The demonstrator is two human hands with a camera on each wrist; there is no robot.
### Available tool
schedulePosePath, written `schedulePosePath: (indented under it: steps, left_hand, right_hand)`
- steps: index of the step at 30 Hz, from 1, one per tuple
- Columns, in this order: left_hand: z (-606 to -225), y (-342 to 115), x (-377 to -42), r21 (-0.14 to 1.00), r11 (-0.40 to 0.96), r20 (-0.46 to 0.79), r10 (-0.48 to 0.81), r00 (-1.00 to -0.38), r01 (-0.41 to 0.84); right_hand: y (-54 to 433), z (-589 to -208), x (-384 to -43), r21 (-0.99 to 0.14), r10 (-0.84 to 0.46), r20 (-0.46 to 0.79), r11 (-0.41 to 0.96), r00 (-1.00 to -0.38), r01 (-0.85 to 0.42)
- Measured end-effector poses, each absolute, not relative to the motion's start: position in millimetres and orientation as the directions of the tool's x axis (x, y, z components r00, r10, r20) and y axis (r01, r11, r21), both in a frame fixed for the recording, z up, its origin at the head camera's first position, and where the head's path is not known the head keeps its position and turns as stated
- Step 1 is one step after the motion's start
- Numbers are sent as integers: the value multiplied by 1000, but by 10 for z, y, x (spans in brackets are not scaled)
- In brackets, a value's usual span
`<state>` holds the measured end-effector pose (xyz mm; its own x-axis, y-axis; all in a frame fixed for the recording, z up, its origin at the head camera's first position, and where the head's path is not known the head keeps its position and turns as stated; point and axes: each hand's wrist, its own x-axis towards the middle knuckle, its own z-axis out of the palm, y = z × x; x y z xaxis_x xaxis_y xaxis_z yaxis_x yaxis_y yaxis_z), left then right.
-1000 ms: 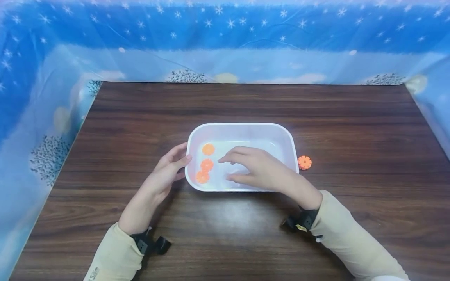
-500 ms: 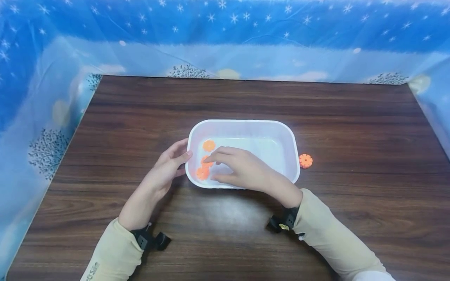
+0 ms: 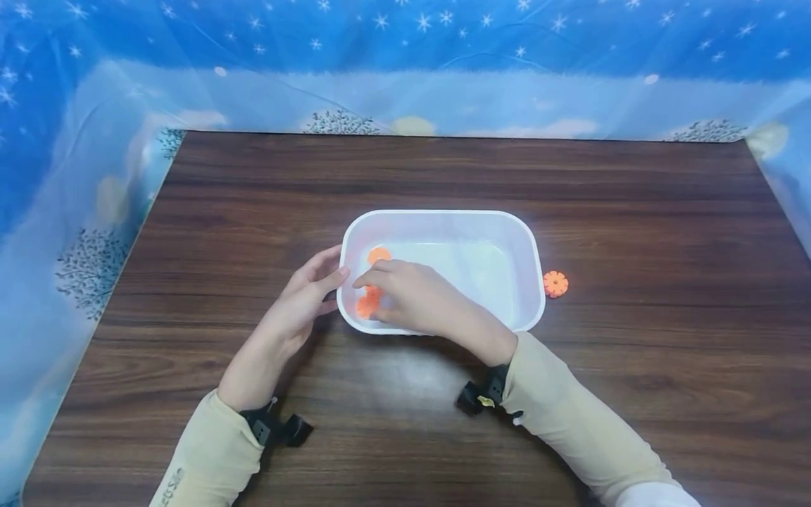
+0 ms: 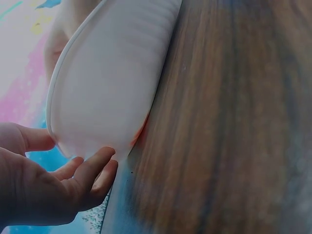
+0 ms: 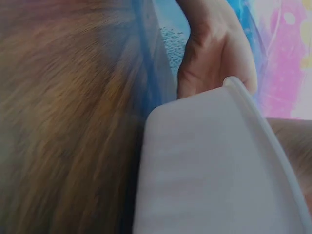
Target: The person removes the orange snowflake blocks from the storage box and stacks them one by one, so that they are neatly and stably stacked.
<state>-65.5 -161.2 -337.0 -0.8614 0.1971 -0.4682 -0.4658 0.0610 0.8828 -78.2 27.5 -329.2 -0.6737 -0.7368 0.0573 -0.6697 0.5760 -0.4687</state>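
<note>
Head view alone shows right hand [image 3: 421,296] over orange discs [image 3: 366,307] in tub [image 3: 443,213].

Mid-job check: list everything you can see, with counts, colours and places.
White tub: one, white, on the table
Orange discs: three visible, orange, left end inside the tub, partly covered
Outside disc: at least one, orange, by the tub's right end
Table: one, brown wood-grain, under the tub
Backdrop: blue, snowflake-patterned, around the table
Wrist cameras: two, black, one per wrist
Sleeves: two, beige, on the forearms
Left hand: one, gripping the tub's left end
Right hand: one, over the discs
</note>
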Motion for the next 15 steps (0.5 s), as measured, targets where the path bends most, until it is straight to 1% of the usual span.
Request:
schedulePosePath:
  steps: [3,6,15]
  left_hand:
    - [-3372,-1617,-653,883,61,-467,202,-861,-465]
    - [-3377,-1624,-652,882,62,-469,204,-859,-467]
    - [-3370,-1626,-664,875,58,-482,194,-854,-481]
  right_hand:
    - [231,-3266,-787,-457,-707,7,627,-708,-631]
    - [193,-3242,-786,-466,-691,-42,652,-721,-598]
    - [132,-3288,-799,-476,-696,-122,666,-707,-574]
